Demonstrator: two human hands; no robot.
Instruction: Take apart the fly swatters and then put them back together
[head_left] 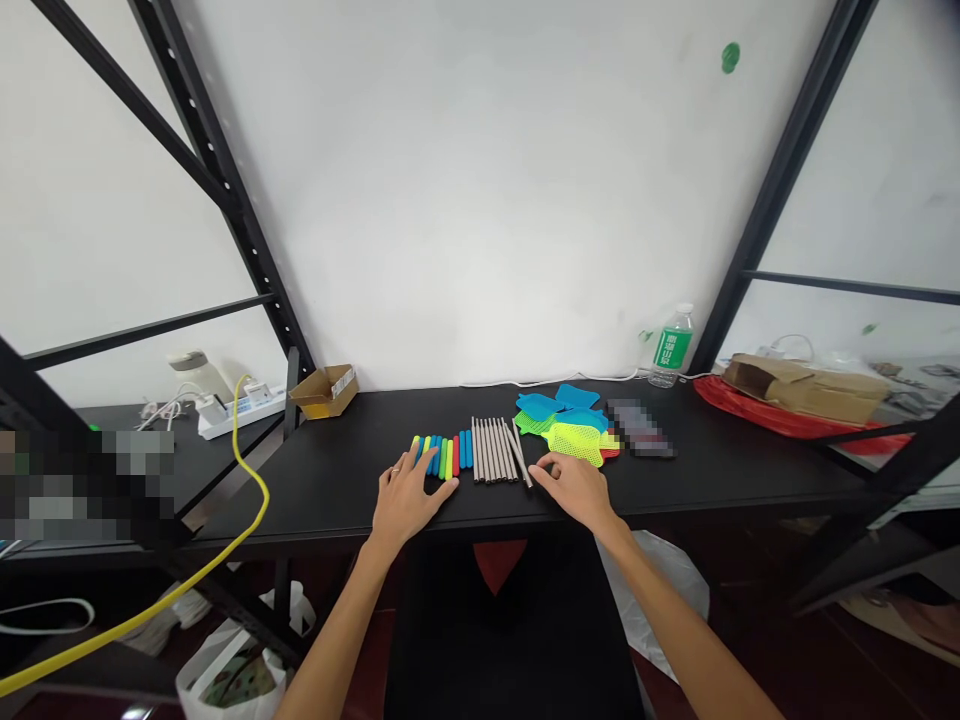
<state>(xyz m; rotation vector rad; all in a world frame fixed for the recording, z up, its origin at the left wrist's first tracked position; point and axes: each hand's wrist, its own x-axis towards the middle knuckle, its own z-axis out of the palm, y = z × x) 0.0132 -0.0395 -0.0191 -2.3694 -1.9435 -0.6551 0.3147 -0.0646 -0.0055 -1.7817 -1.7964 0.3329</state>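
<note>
A row of coloured handle grips (pixel 444 455) in yellow, green, blue and red lies on the black table (pixel 337 480). My left hand (pixel 405 497) rests flat beside them, fingers spread, fingertips touching the nearest grips. Several grey metal rods (pixel 495 450) lie side by side to the right of the grips. My right hand (pixel 574 485) lies on the table with its fingers stretched toward the end of the rightmost rod. Behind that hand sits a pile of mesh swatter heads (pixel 570 425) in blue, green, yellow and red.
A small open cardboard box (pixel 325 391) stands at the back left, a green-labelled water bottle (pixel 672 347) at the back right. A power strip (pixel 240 408) and yellow cable (pixel 251 470) are at left. Cardboard boxes on red cloth (pixel 806 395) lie at right. Black shelf posts frame the table.
</note>
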